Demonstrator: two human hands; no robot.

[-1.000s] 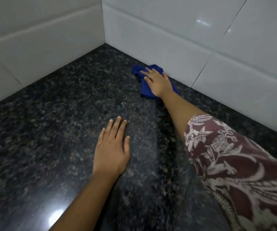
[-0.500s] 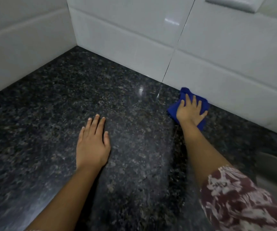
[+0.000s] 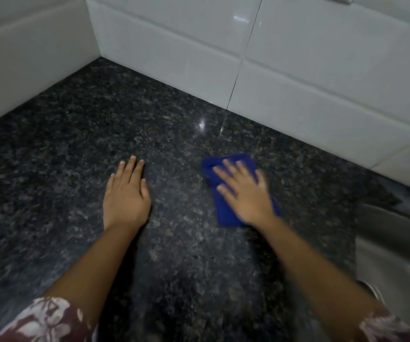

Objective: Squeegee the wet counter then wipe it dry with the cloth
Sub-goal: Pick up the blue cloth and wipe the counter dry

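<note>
Head view: left hand point(image 3: 125, 196) rests flat on the counter point(image 3: 63, 144), fingers straight, holding nothing. Right hand point(image 3: 245, 196) presses the blue cloth point(image 3: 223, 213) flat mid-counter with extended fingers, near the sink point(image 3: 396, 272). Risk: with no clenched grip, the cloth may slide out, leaving wet streaks.

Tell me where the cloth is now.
Head view, right of centre: the cloth lies on the counter under the right hand, between the left hand and the sink, short of the wall.
</note>
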